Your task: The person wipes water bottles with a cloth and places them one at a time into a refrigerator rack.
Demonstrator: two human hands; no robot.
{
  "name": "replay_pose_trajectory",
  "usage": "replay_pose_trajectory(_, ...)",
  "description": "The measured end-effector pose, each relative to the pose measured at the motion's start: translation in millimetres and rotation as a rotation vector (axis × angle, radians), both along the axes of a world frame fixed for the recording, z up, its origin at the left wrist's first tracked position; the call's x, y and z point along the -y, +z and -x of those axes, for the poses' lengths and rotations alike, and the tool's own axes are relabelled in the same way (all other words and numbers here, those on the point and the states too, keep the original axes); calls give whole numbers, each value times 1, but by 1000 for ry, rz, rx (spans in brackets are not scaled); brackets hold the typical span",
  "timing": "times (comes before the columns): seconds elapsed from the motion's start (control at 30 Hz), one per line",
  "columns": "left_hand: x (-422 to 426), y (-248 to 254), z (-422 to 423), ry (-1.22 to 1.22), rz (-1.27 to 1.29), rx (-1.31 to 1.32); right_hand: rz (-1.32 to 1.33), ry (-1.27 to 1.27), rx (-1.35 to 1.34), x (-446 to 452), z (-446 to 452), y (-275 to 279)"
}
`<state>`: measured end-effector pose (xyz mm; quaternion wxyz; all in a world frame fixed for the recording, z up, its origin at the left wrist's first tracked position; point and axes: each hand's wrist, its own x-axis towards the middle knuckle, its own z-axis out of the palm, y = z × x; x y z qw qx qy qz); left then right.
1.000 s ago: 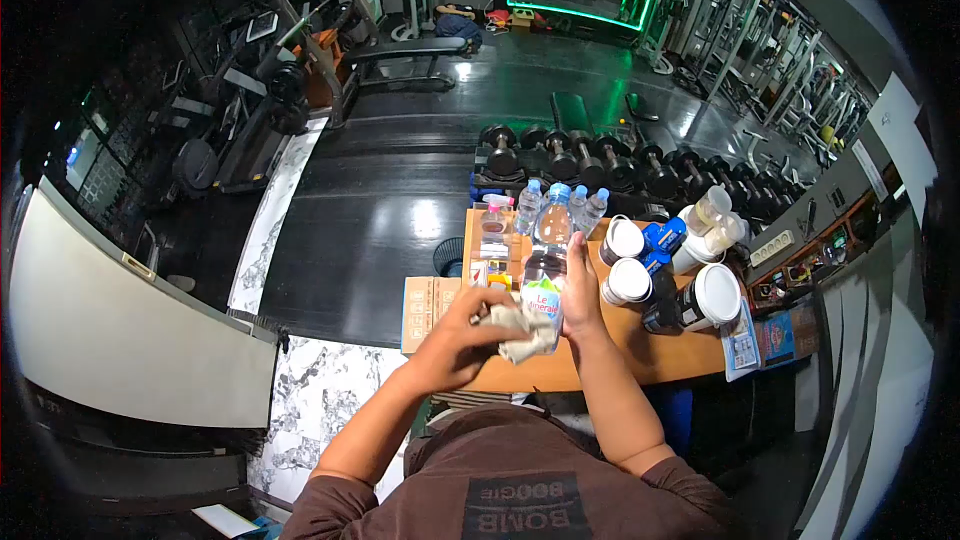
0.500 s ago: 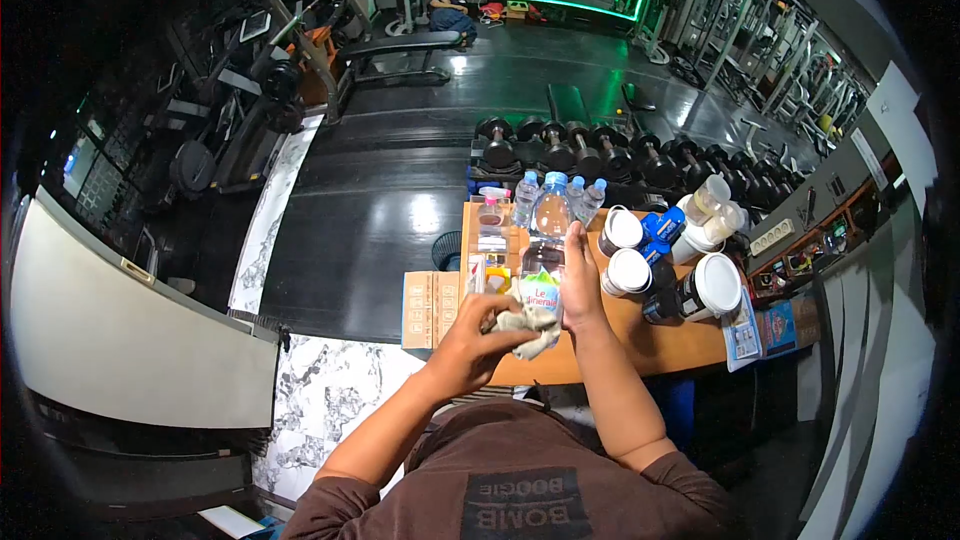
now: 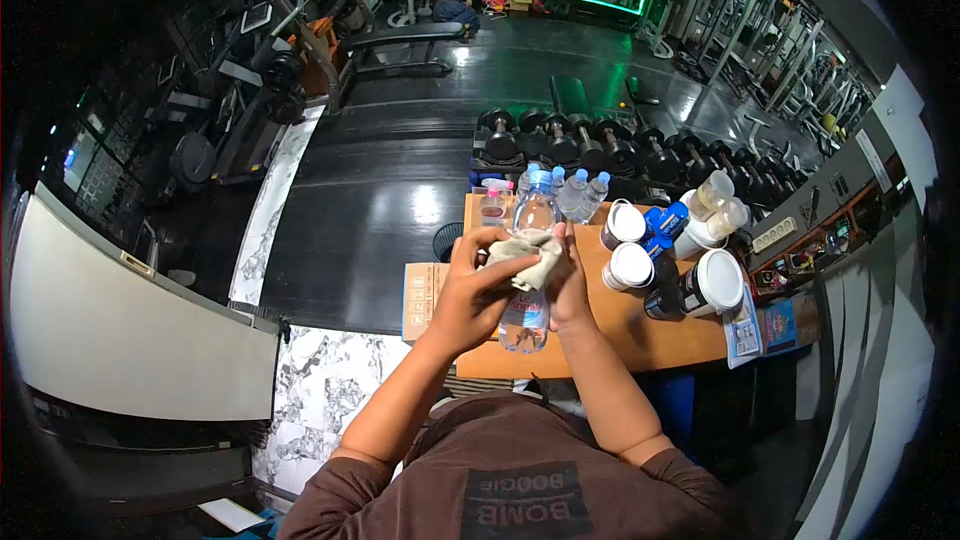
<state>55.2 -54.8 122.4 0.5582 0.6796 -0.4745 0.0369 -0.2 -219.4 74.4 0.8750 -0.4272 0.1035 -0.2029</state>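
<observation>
A large clear water bottle (image 3: 525, 325) with a blue cap stands roughly upright in front of my chest, over the near edge of the wooden table. My right hand (image 3: 567, 285) is wrapped round its right side. In my left hand (image 3: 474, 290) is a crumpled off-white cloth (image 3: 528, 258), pressed against the upper middle of the bottle. The cloth and fingers hide much of the label. Behind the bottle, smaller blue-capped bottles (image 3: 574, 196) and a pink-topped bottle (image 3: 492, 202) stand on the table.
On the wooden table (image 3: 660, 338), several white-lidded tubs (image 3: 718, 282) and blue containers (image 3: 664, 222) stand at the right. A cardboard box (image 3: 418, 302) is at the table's left. Dumbbells (image 3: 590, 145) line a rack behind it.
The cloth and my left hand have moved up the bottle, from its lower label to its upper middle. The bottle's base now shows below my hands.
</observation>
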Motion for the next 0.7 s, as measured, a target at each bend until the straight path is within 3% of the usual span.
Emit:
replay_pose_trajectory(0.1,0,-7,7,2,-13,164,62,-83,-37,-1,-3,3)
replay_pose_trajectory(0.2,-14,-21,22,-48,-54,141,121,-129,-155,4,-2,16)
replay_pose_trajectory(0.33,-39,-28,33,-124,-119,163,137,-65,-117,14,0,13)
replay_pose_trajectory(0.47,-60,-16,32,-219,-136,4,88,-56,-62,21,-2,4)
replay_pose_trajectory(0.53,-65,-18,30,-174,-81,-97,-139,245,30,29,2,10)
replay_pose_trajectory(0.7,-69,-16,22,-65,20,-139,-174,357,118,32,11,19)
